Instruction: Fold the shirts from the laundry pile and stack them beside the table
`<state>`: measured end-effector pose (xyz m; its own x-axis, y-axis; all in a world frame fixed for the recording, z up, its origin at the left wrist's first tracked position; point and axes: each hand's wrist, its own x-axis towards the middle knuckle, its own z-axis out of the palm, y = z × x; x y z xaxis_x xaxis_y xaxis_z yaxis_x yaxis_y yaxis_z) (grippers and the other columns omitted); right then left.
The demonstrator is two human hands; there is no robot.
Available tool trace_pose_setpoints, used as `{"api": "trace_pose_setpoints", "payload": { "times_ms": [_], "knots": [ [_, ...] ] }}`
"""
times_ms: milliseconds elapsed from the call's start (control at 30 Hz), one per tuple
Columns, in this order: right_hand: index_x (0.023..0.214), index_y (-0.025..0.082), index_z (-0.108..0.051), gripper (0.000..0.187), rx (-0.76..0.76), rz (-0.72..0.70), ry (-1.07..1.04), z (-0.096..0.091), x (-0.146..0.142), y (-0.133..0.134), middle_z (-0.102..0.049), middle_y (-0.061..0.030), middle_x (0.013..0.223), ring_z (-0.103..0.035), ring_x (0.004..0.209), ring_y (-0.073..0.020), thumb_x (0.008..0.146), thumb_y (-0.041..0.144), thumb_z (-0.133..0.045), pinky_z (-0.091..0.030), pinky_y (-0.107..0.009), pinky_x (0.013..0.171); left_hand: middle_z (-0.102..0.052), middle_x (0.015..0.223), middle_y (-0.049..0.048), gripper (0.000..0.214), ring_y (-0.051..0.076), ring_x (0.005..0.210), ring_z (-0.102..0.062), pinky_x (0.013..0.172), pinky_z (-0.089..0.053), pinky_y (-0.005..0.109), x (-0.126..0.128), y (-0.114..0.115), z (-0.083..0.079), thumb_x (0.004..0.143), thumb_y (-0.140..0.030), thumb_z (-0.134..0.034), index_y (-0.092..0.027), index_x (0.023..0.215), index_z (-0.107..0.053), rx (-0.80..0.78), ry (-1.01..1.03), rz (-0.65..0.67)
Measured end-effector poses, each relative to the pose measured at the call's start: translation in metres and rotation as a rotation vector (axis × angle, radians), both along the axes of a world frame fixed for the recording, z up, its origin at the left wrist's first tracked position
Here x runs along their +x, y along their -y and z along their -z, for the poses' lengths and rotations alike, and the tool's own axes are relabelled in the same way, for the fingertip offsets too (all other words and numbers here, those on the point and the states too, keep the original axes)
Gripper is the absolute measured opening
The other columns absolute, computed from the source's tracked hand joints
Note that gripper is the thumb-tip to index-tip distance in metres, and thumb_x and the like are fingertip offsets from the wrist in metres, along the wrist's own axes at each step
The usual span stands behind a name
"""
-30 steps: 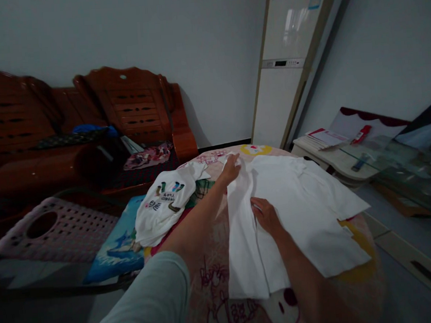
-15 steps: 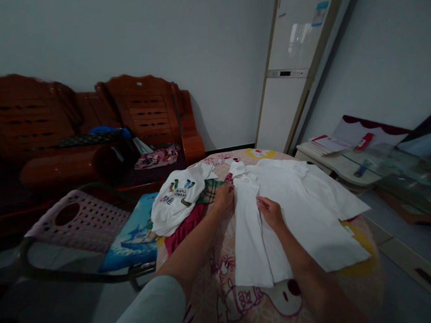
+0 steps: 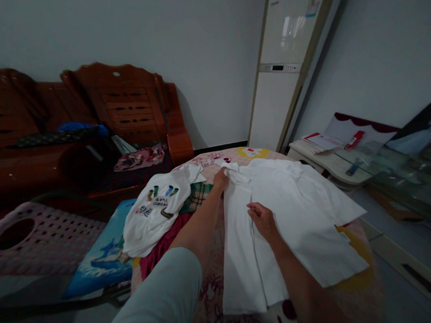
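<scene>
I am watching the white shirt [image 3: 299, 210] lying spread, partly folded, across the round table [image 3: 353, 265] in the middle of the scene, its collar at the far side and its left strip doubled over toward the centre. My left hand [image 3: 221, 179] is reaching to the far left edge of the shirt beside the collar, fingers curling shut and pinching the fabric there. My right hand [image 3: 262, 219] is resting nearer on the folded edge, fingers loose and open, pressing down without gripping. Left of the shirt, a printed tee [image 3: 156, 209] is lying over a plaid cloth [image 3: 197, 194]. A wooden bench [image 3: 124, 103] is standing far left, a white cabinet unit [image 3: 287, 79] far behind the table.
</scene>
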<state>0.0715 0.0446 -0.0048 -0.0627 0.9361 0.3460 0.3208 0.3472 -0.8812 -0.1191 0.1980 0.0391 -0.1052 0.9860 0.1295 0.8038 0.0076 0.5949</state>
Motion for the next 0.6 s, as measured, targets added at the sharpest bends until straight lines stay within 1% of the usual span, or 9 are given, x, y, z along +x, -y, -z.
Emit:
{"api": "trace_pose_setpoints", "payload": {
  "times_ms": [67,133,233,333,467,533,600],
  "knots": [
    [0.099,0.018,-0.071,0.026,-0.001,-0.002,0.011,0.001,0.0,0.0,-0.072,-0.0043,0.08,-0.065,0.07,-0.0175,0.082,0.033,-0.058,-0.053,-0.028,0.066,-0.07,0.119,0.0097,0.044,0.024,0.114,-0.063,0.095,-0.048,0.031,-0.002,-0.009,-0.001,0.084,-0.014,-0.053,-0.02,0.127,-0.061,-0.017,0.008,-0.037],
    [0.102,0.019,-0.072,0.028,0.004,-0.008,0.024,0.002,0.0,0.001,-0.072,-0.0042,0.082,-0.064,0.069,-0.017,0.082,0.033,-0.058,-0.053,-0.028,0.066,-0.07,0.119,0.0081,0.043,0.024,0.114,-0.063,0.095,-0.047,0.029,-0.004,-0.015,-0.001,0.082,-0.014,-0.053,-0.021,0.122,-0.066,-0.036,0.019,-0.056],
    [0.106,0.019,-0.073,0.03,0.01,-0.019,0.052,0.0,-0.001,0.002,-0.071,-0.0039,0.08,-0.062,0.066,-0.0162,0.083,0.032,-0.058,-0.052,-0.028,0.065,-0.073,0.113,0.0077,0.042,0.022,0.108,-0.066,0.091,-0.049,0.027,-0.007,-0.021,-0.002,0.081,-0.012,-0.051,-0.021,0.115,-0.072,-0.066,0.047,-0.067],
    [0.108,0.019,-0.073,0.031,0.022,-0.041,0.096,-0.004,0.0,0.003,-0.07,-0.004,0.081,-0.059,0.066,-0.0157,0.083,0.03,-0.058,-0.051,-0.027,0.066,-0.074,0.109,0.0081,0.04,0.02,0.104,-0.067,0.087,-0.049,0.025,-0.008,-0.023,-0.001,0.081,-0.012,-0.05,-0.02,0.112,-0.074,-0.072,0.084,-0.077],
    [0.107,0.02,-0.074,0.03,0.076,-0.074,0.158,-0.006,0.0,0.002,-0.071,-0.0065,0.093,-0.061,0.073,-0.0166,0.084,0.027,-0.056,-0.052,-0.03,0.073,-0.076,0.102,0.0055,0.037,0.018,0.096,-0.069,0.083,-0.05,0.023,-0.005,-0.023,-0.002,0.079,-0.014,-0.055,-0.02,0.111,-0.074,-0.047,0.136,-0.101],
    [0.107,0.02,-0.074,0.03,0.094,-0.077,0.182,-0.004,0.0,0.001,-0.072,-0.0077,0.101,-0.063,0.079,-0.0182,0.083,0.025,-0.057,-0.053,-0.032,0.077,-0.076,0.098,0.0057,0.036,0.018,0.091,-0.07,0.08,-0.051,0.023,-0.002,-0.024,-0.002,0.077,-0.016,-0.059,-0.019,0.109,-0.074,-0.038,0.16,-0.128],
    [0.108,0.021,-0.074,0.031,0.101,-0.075,0.201,0.001,0.0,-0.001,-0.071,-0.0084,0.107,-0.065,0.087,-0.0203,0.081,0.024,-0.059,-0.054,-0.034,0.081,-0.076,0.097,0.006,0.037,0.018,0.089,-0.07,0.079,-0.051,0.024,0.001,-0.025,-0.002,0.073,-0.014,-0.061,-0.018,0.107,-0.075,-0.028,0.182,-0.163]
  ]
}}
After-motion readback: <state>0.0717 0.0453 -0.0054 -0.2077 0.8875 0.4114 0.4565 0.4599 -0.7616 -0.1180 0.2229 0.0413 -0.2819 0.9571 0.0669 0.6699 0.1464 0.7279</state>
